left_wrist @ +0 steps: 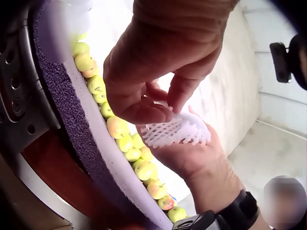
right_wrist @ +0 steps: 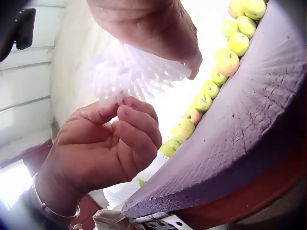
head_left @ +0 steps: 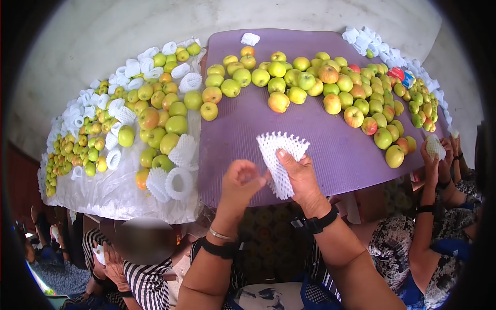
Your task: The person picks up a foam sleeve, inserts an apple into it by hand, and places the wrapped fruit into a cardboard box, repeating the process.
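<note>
In front of my body, my right hand (head_left: 304, 181) holds a flattened white foam fruit net (head_left: 281, 155), thumb across its face. My left hand (head_left: 240, 183) is at the net's left edge. Seen in the right wrist view, the left thumb and forefinger pinch the fringed rim of the foam net (right_wrist: 134, 79), the other fingers curled in. From the left wrist view, the net lies against the right palm (left_wrist: 187, 160) under the left fingers. Beyond the hands, loose yellow-green and reddish apples (head_left: 276, 70) spread over a purple mat (head_left: 227, 139).
At left, plastic sheeting (head_left: 124, 194) bears more apples (head_left: 175, 125) and many foam nets (head_left: 181, 183). Another net (head_left: 250, 39) lies at the mat's far edge; more are heaped at far right (head_left: 382, 46). People sit close on both sides; one at right holds a netted fruit (head_left: 435, 147).
</note>
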A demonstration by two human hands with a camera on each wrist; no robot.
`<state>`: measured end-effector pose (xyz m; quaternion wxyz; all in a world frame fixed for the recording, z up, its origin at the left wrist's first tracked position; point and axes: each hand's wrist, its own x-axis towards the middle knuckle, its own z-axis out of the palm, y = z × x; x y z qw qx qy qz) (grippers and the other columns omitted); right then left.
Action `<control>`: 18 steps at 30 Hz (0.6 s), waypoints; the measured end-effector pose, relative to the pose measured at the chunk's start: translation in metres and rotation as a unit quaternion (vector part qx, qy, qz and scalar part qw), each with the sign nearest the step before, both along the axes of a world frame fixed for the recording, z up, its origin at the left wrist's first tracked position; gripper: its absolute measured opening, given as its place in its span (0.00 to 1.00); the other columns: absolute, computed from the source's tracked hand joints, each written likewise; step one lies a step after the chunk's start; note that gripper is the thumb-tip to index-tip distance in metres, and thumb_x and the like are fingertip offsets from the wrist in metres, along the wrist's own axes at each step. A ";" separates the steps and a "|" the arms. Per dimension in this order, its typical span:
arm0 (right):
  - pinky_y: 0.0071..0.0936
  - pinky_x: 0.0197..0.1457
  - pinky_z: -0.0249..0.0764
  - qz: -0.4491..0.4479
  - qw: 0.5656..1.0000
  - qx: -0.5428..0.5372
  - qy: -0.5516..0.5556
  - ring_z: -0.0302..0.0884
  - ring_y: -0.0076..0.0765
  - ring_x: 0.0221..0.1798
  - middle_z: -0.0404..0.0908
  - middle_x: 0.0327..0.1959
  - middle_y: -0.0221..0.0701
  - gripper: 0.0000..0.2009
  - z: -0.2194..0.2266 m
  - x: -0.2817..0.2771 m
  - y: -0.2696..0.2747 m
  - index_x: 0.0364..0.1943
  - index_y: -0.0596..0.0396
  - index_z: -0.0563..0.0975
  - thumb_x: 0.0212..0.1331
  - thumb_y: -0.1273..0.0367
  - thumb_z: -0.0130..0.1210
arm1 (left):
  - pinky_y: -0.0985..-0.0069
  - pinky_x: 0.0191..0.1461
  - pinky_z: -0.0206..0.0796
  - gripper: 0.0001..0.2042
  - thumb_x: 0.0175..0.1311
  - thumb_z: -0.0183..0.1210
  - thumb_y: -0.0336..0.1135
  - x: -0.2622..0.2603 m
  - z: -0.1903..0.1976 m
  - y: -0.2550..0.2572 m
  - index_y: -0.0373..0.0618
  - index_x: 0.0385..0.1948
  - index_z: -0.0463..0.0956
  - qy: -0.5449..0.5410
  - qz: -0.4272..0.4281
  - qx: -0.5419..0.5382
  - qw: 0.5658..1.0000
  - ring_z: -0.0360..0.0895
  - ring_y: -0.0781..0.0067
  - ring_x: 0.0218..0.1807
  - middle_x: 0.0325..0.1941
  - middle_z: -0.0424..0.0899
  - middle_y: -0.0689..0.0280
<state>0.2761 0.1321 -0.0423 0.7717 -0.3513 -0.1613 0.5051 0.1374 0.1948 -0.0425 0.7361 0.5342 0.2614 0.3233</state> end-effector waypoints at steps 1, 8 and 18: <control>0.24 0.44 0.74 0.029 0.999 -0.009 -0.019 0.76 0.23 0.39 0.79 0.40 0.29 0.09 0.002 0.000 -0.002 0.41 0.58 0.76 0.58 0.70 0.55 | 0.76 0.53 0.63 0.14 0.52 0.61 0.29 -0.001 0.007 0.003 0.38 0.40 0.70 -0.022 0.013 -0.016 1.000 0.73 0.71 0.47 0.42 0.77 0.63; 0.24 0.49 0.70 0.283 0.932 -0.079 -0.214 0.73 0.26 0.43 0.77 0.39 0.29 0.21 0.021 -0.008 -0.006 0.46 0.59 0.74 0.46 0.68 0.64 | 0.77 0.54 0.62 0.21 0.57 0.57 0.36 -0.008 0.008 0.010 0.35 0.50 0.69 -0.057 -0.095 -0.077 0.991 0.73 0.74 0.46 0.44 0.78 0.64; 0.25 0.37 0.72 0.315 0.883 -0.092 -0.335 0.76 0.30 0.34 0.78 0.31 0.33 0.10 0.013 -0.025 -0.003 0.36 0.58 0.75 0.47 0.73 0.57 | 0.70 0.50 0.69 0.07 0.61 0.47 0.30 -0.009 0.033 -0.008 0.36 0.34 0.68 -0.127 -0.036 -0.050 0.990 0.77 0.70 0.37 0.37 0.80 0.55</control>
